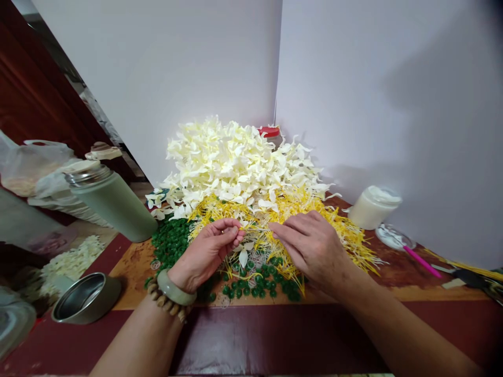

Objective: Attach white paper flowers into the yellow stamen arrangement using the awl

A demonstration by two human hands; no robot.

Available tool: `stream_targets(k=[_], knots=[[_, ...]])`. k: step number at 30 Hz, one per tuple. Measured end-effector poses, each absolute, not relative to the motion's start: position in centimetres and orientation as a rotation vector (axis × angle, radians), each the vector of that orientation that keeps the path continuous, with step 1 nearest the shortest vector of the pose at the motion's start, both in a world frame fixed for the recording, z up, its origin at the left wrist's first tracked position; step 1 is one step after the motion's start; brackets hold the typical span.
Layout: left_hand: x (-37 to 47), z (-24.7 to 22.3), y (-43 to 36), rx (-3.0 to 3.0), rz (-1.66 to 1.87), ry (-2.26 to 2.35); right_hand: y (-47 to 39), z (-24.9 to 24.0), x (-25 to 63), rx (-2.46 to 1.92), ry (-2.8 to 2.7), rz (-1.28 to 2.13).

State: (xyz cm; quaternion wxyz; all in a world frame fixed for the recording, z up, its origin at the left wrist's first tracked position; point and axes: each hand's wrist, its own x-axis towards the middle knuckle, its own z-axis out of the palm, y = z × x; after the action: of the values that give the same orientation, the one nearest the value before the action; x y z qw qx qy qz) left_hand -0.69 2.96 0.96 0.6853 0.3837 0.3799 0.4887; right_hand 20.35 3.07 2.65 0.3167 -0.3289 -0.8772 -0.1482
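I have the left hand (214,246) and right hand (310,245) pinching a thin strand (256,229), which a loose grip could drop among near green pieces (259,290).

the petals (231,162) are creamy white, the strands (310,204) yellow, the discs (171,243) green.

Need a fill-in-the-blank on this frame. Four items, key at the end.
1. A pale bangle and a string of beads circle the ____ wrist, while the right hand has a bare wrist.
2. The heap of white petals lies behind many thin strands that are mostly ____.
3. Most of the small round pieces on the table are ____.
4. The tall flask stands on the left, the white jar on the ____.

Missing words: left; yellow; green; right.
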Motion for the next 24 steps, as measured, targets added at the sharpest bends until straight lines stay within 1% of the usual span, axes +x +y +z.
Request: stream_targets(k=[11, 24], knots=[[-0.47, 0.87, 3.36, 0.871, 1.097, 0.899, 2.61, 2.86, 20.03, -0.858, -2.308, -0.485], [-0.26, 1.00, 3.15, 0.956, 1.050, 0.938, 2.22, 2.74, 19.75, -0.856, -2.353, -0.484]])
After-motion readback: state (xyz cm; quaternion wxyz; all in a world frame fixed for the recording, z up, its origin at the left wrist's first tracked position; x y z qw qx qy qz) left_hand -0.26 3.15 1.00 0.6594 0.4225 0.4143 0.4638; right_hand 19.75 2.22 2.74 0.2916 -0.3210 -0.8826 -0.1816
